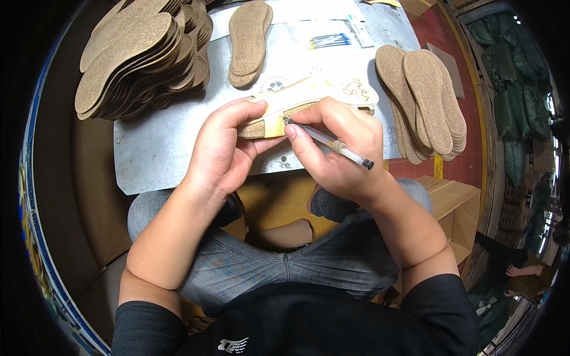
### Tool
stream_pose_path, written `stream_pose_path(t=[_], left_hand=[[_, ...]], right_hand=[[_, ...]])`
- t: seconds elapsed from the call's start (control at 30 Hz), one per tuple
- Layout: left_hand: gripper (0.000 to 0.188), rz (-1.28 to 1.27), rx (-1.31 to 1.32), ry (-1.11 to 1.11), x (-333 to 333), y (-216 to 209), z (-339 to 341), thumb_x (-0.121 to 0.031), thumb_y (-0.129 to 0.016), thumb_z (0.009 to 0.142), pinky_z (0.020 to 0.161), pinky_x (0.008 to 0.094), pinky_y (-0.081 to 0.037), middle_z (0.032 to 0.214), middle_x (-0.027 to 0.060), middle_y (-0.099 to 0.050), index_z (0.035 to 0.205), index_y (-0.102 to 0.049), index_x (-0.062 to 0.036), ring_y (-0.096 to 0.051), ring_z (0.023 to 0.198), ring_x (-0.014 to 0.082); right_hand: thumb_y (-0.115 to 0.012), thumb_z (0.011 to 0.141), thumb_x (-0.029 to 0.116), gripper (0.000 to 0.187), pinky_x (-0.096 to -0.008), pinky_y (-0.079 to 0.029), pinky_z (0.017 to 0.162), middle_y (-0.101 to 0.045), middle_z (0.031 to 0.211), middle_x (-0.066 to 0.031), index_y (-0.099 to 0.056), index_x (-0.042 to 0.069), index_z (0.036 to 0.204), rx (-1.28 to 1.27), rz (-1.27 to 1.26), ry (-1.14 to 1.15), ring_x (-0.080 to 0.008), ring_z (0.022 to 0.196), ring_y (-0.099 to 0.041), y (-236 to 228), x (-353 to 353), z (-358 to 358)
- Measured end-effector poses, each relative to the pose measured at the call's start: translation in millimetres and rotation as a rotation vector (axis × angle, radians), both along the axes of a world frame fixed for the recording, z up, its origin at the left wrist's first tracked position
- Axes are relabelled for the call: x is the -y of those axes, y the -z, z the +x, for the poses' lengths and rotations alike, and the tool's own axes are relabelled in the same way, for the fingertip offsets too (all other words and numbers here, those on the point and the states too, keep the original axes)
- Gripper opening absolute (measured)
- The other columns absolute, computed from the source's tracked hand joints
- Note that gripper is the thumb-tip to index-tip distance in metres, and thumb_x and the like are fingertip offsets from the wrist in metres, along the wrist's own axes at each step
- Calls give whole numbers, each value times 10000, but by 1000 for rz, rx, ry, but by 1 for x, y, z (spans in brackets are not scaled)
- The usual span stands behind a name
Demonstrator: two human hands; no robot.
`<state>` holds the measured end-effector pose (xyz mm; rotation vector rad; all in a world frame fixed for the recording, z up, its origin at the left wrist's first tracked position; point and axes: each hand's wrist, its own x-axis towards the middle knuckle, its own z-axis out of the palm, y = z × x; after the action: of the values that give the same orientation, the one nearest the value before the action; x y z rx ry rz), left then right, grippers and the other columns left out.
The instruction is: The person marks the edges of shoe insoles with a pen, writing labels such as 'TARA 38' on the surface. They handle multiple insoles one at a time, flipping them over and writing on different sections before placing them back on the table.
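My left hand (222, 142) grips the left end of a brown, cork-like insole (252, 129), its thumb on top and fingers beneath. A yellow band of tape (274, 127) crosses the insole's near side. A pale insole-shaped piece (350, 94) with handwriting on it lies along the insole's far side. Between the thumb and index finger of my right hand (344, 142) is a clear pen (356, 157) with black ends. Its tip is at the yellow tape, though my fingers partly cover that spot; I cannot tell whether it touches.
Tall stacks of brown insoles (127, 47) fill the table's (154, 154) far left. A small insole pile (248, 41) lies at the back middle, more insoles (427, 101) at the right. Blue-tipped pens (329, 41) lie behind my hands. A cardboard box (451, 207) stands by my right knee.
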<state>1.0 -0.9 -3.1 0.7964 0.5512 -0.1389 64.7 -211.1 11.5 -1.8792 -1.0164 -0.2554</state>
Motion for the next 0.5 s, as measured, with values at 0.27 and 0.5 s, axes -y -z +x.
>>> stream_pose_path(t=[0.27, 0.5], left_hand=[[294, 9, -5, -5, 2, -2, 0, -143, -697, 1109, 1082, 481, -696, 1332, 220, -777, 1312, -712, 68, -792, 1223, 293], [287, -3, 0, 4, 0, 1, 0, -142, -700, 1112, 1081, 479, -696, 1329, 218, -779, 1311, -714, 65, -796, 1212, 293]], right_hand=[[-909, 932, 39, 147, -350, -641, 703, -832, 909, -130, -800, 2, 1023, -9, 9, -9, -254, 771, -833, 1, 0, 0], [-913, 932, 40, 150, -354, -644, 716, -834, 918, -133, -801, 2, 1026, 8, 4, -7, -257, 787, -836, 0, 0, 1]])
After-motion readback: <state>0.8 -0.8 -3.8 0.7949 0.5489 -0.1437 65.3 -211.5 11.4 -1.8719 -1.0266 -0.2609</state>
